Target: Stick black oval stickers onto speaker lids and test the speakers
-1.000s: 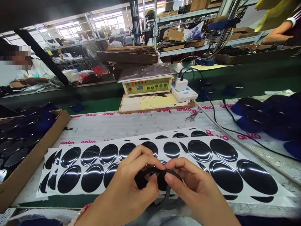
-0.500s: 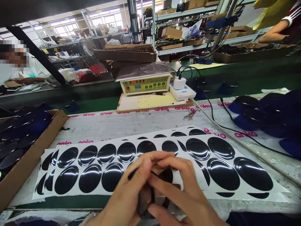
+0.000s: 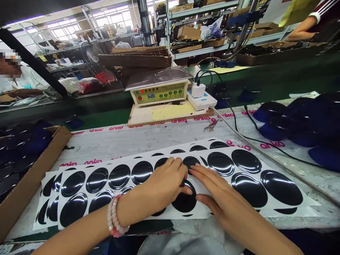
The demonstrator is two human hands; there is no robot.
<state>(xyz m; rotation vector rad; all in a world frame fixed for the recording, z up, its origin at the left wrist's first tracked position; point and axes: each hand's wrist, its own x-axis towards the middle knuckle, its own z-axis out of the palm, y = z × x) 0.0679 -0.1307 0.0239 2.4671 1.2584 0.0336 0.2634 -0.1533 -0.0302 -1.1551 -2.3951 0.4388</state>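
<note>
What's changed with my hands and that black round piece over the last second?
The left hand and right hand, which held the black round piece lifted, came down; it now lies flat on the white sheet of glossy black oval stickers at their fingertips. The brown cardboard box and cream control box stayed put.

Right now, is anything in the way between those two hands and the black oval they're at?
Nothing visible. The left hand touches the black oval with its thumb, on the white sheet. The right hand lies flat right beside it.
</note>
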